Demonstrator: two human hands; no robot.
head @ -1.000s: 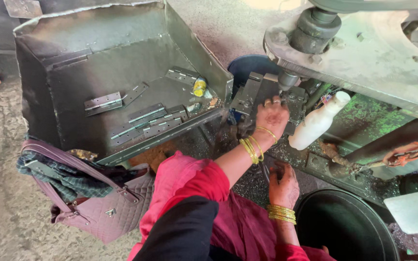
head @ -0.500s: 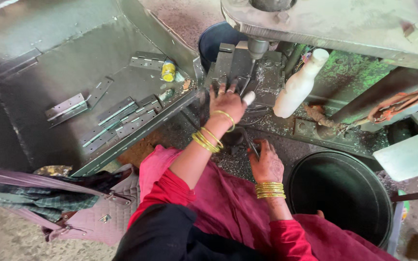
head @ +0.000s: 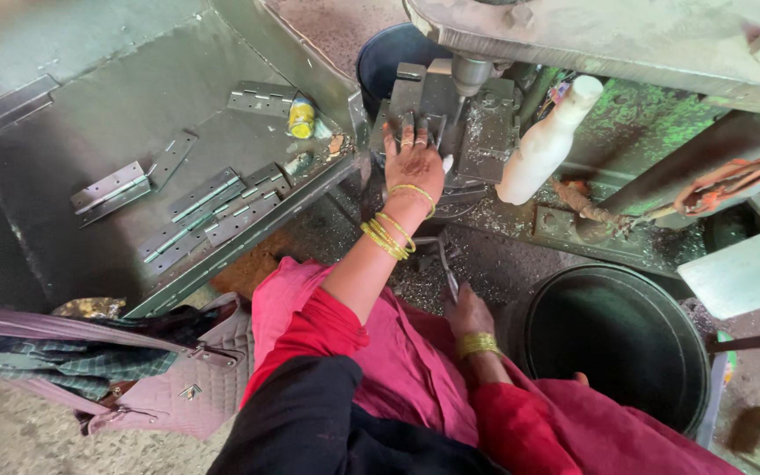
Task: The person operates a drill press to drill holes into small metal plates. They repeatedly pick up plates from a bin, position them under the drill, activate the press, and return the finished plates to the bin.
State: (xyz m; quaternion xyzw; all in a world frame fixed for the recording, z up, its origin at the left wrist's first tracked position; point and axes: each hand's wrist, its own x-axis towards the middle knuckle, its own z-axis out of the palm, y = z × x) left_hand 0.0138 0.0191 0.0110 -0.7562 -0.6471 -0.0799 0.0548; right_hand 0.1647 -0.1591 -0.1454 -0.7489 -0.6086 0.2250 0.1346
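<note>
While the left hand [head: 415, 163] is laid flat, fingers spread, on a metal piece [head: 420, 123] under the press ram [head: 471, 75], a thin metal lever [head: 446, 268] is gripped by the right hand [head: 468, 312], beside the black bucket [head: 617, 339].

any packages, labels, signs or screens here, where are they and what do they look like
White plastic bottle: leans against the machine, just right of the left hand; tall, narrow neck, plain white, no label visible.
Small yellow container: in the grey metal tray, by the hinges; short cylinder, yellow with a green band.
No signs or screens in view.
</note>
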